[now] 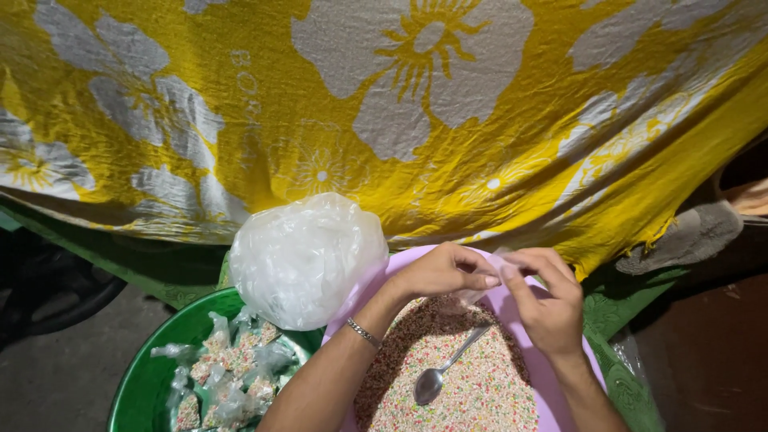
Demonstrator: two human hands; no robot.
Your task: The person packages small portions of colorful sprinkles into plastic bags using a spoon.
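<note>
Pinching a small clear plastic bag (pixel 494 269) between them, the left hand (pixel 444 270) and the right hand (pixel 550 308) are meeting fingertip to fingertip above a pink basin (pixel 560 400). The left hand's fingers are pressing together on the bag's near edge, and the right hand's thumb and forefinger are gripping the other edge, so the thin film is sitting right between the two hands, touching both. A thin bracelet (pixel 364 332) is circling the left wrist.

Directly under the hands, the basin is holding a bed of tiny coloured grains (pixel 480 384), pink, green and white. A metal spoon (pixel 444 368) is lying on the grains just below the right hand, its bowl pointing toward the person.

Off to the left of the left forearm, a bundle of clear plastic bags (pixel 306 258) is resting, puffed up, against the basin's rim. Below that bundle, a green bowl (pixel 148 376) is holding small filled packets (pixel 232 376) of the same grains. Beyond both hands, a yellow cloth with grey flowers (pixel 384 112) is hanging across the background.
</note>
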